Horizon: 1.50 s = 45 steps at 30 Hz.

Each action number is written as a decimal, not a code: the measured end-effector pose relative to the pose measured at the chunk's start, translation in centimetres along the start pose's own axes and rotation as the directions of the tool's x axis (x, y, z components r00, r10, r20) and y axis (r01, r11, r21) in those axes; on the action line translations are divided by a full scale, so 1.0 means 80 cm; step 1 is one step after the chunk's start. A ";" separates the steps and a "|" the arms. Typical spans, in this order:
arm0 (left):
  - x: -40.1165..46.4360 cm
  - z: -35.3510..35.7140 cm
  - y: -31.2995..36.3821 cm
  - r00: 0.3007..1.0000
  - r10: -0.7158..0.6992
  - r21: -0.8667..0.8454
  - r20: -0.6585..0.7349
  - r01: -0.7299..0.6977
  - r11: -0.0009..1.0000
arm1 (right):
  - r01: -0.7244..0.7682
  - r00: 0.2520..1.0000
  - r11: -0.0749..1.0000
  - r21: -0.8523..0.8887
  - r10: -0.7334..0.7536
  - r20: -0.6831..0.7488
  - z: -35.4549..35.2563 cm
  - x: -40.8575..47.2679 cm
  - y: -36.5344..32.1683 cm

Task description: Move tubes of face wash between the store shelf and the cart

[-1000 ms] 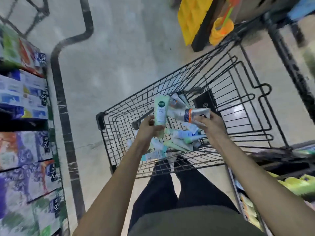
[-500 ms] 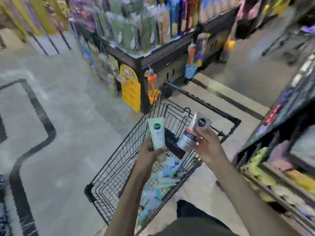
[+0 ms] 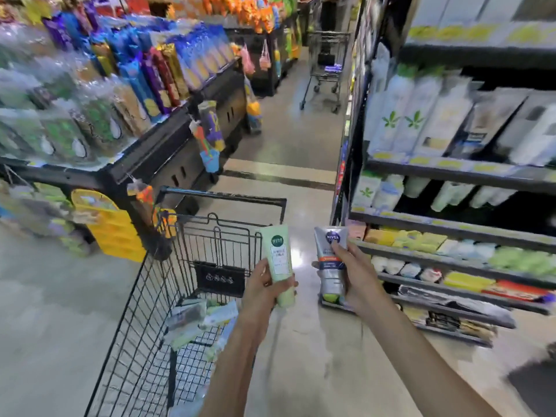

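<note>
Both hands up over the aisle floor: left hand [image 3: 264,288] fingers wrapped round a green tube [image 3: 278,263], right hand [image 3: 358,281] gripping a silver tube [image 3: 331,260]. More tubes [image 3: 195,320] lie in the cart [image 3: 144,311]; store shelf [image 3: 451,230] sits right.

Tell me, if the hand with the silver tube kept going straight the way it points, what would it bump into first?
Probably the store shelf on the right. The right hand holds the silver tube pointing up and forward, just short of the shelf's near end. Depth is hard to judge, so it might pass beside it.
</note>
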State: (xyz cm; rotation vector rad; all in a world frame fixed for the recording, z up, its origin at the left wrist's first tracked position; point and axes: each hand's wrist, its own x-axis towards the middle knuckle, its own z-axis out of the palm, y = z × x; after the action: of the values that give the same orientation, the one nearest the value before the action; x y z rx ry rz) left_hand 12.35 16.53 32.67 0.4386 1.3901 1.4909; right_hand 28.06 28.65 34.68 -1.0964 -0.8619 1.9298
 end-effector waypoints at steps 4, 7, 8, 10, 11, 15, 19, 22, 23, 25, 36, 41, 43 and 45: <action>0.007 0.086 -0.021 0.993 -0.045 0.054 0.112 0.039 0.998 | 0.033 0.998 0.996 0.087 -0.027 -0.064 -0.089 -0.025 -0.034; 0.006 0.162 -0.043 0.979 -0.068 0.120 0.192 0.045 0.992 | 0.088 0.989 0.994 0.070 -0.079 -0.123 -0.166 -0.049 -0.057; 0.004 0.188 -0.051 0.973 -0.076 0.140 0.219 0.045 0.989 | 0.103 0.985 0.992 0.077 -0.091 -0.150 -0.192 -0.056 -0.063; -0.007 0.243 -0.065 0.960 -0.090 0.176 0.265 0.044 0.983 | 0.126 0.973 0.989 0.076 -0.108 -0.206 -0.246 -0.071 -0.075; -0.012 0.269 -0.073 0.955 -0.098 0.191 0.279 0.044 0.981 | 0.131 0.967 0.988 0.076 -0.111 -0.230 -0.273 -0.079 -0.080; -0.030 0.362 -0.104 0.940 -0.133 0.201 0.314 0.071 0.977 | 0.161 0.956 0.985 0.068 -0.138 -0.259 -0.365 -0.115 -0.105; -0.049 0.437 -0.130 0.937 -0.142 0.197 0.320 0.081 0.977 | 0.192 0.945 0.978 0.085 -0.161 -0.285 -0.443 -0.143 -0.128; -0.057 0.485 -0.150 0.935 -0.156 0.235 0.319 0.081 0.969 | 0.188 0.935 0.978 0.087 -0.151 -0.322 -0.494 -0.153 -0.139; -0.059 0.498 -0.156 0.935 -0.160 0.246 0.318 0.082 0.966 | 0.189 0.933 0.978 0.092 -0.150 -0.328 -0.511 -0.155 -0.142; -0.061 0.523 -0.167 0.927 -0.172 0.259 0.332 0.086 0.962 | 0.183 0.932 0.978 0.105 -0.138 -0.337 -0.539 -0.155 -0.150; -0.010 0.653 -0.204 0.898 -0.232 0.260 0.374 0.138 0.956 | 0.187 0.902 0.976 0.117 -0.123 -0.413 -0.642 -0.102 -0.234; 0.024 0.717 -0.212 0.889 -0.234 0.233 0.395 0.150 0.961 | 0.194 0.897 0.977 0.091 -0.140 -0.419 -0.692 -0.061 -0.290; 0.036 0.737 -0.217 0.889 -0.244 0.243 0.387 0.157 0.957 | 0.202 0.896 0.977 0.071 -0.155 -0.416 -0.709 -0.044 -0.309; 0.047 0.753 -0.221 0.891 -0.255 0.253 0.375 0.166 0.953 | 0.205 0.901 0.976 0.068 -0.161 -0.403 -0.722 -0.030 -0.328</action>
State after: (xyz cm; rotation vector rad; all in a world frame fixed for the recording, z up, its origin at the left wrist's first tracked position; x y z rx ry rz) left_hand 66.56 48.42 31.81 0.6677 1.2229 1.0036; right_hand 87.64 50.55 33.61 -1.2364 -0.6022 1.5072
